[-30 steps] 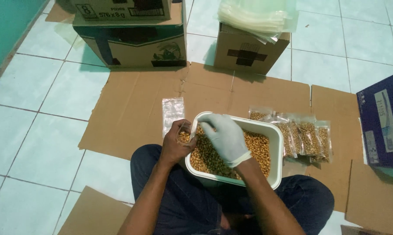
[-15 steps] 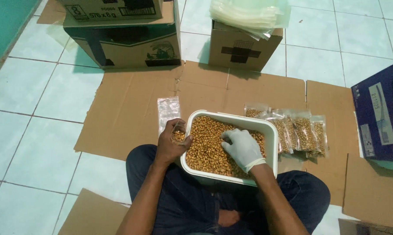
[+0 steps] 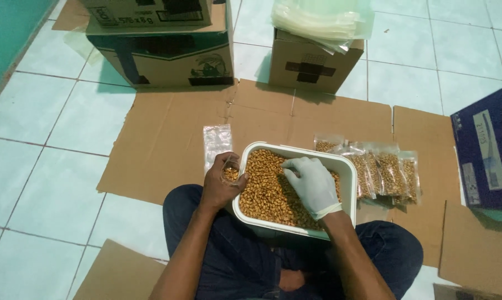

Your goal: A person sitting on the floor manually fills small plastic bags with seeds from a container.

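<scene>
Keep your bare left hand (image 3: 220, 186) pinched around that small clear plastic pouch (image 3: 229, 169) at the rim of the white rectangular plastic tub (image 3: 348, 183) on your lap, and let your white-gloved right hand (image 3: 312, 183), fingers loosely spread on the golden-brown roasted nuts (image 3: 265, 191), scoop small batches so nothing spills.

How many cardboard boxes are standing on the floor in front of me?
3 at least: a large box upper left with another box stacked on it, and a small box under clear bags. Others may be out of view.
</scene>
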